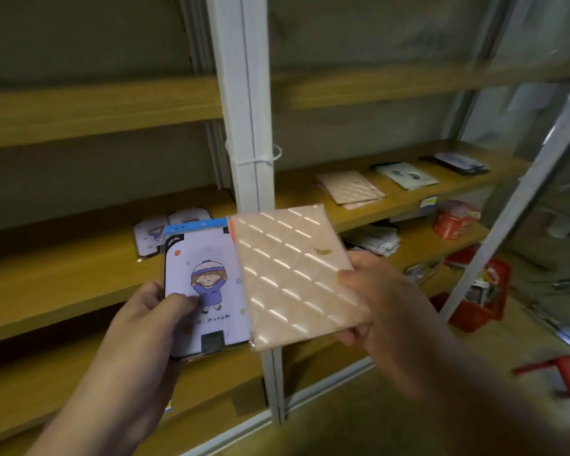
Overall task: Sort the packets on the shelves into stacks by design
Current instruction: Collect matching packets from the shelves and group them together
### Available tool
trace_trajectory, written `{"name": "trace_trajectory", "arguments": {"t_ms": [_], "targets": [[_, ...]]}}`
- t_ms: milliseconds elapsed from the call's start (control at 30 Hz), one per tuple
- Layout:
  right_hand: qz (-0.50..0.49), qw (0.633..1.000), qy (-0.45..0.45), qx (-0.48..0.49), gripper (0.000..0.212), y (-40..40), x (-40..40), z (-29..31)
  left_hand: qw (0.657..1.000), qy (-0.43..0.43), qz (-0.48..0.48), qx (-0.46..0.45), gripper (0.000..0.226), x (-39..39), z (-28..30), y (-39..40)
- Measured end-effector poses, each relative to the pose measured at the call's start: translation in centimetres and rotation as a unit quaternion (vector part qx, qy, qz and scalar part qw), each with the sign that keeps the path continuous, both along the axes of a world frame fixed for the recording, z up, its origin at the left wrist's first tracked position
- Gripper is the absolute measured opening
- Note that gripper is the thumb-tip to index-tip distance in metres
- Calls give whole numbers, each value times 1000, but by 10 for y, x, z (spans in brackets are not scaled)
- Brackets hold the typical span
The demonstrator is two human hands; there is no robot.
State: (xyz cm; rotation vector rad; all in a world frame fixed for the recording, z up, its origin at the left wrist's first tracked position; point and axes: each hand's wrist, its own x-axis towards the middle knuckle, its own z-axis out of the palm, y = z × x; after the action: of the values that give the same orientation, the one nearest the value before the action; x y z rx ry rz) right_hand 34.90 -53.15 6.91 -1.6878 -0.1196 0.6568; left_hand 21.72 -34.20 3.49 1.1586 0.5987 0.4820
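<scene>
Closest to the camera, the left hand [152, 311] grips a lavender packet [204, 291] printed with a cartoon child, thumb pressed on its front. Beside it, the right hand [375, 297] pinches a peach quilted packet [293, 274] by its right edge, overlapping the lavender one. Behind them, on the wooden shelf [63, 274] left of a white post [250, 126], lie two more lavender packets [165, 232]. Farther right on the same level sit a peach stack [351, 190], a white packet stack [407, 175] and a dark packet stack [458, 163]. A red basket [481, 301] rests lower down.
</scene>
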Motion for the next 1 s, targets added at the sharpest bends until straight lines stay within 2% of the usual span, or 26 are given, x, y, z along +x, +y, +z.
{"name": "trace_trajectory", "arguments": {"t_ms": [100, 167, 233, 367, 433, 500, 633, 800, 1000], "targets": [[-26, 994, -43, 95, 19, -54, 12, 0, 999, 9, -51, -12, 22, 33, 2, -35], [-51, 986, -56, 150, 28, -87, 23, -3, 996, 10, -84, -11, 25, 58, 3, -56], [-93, 982, -27, 159, 32, -109, 41, -10, 994, 13, -106, -12, 26, 82, 2, -75], [-161, 970, 11, 183, 20, -134, 76, -24, 989, 28, -141, -11, 23, 131, -4, -106], [-182, 965, 12, 188, 22, -141, 93, -32, 989, 28, -146, 2, 20, 155, -9, -116], [-199, 963, 4, 184, 25, -146, 116, -38, 989, 18, -145, 6, 21, 180, -13, -122], [-208, 964, -14, 167, 14, -149, 172, -44, 989, 17, -145, -25, 25, 231, -24, -117], [-201, 975, -26, 92, 15, -133, 265, -45, 996, 19, -82, -23, 36, 300, -32, -93], [-125, 989, -80, -7, 12, -65, 376, -61, 999, 36, -31, -26, 31, 347, -42, -63]]}}
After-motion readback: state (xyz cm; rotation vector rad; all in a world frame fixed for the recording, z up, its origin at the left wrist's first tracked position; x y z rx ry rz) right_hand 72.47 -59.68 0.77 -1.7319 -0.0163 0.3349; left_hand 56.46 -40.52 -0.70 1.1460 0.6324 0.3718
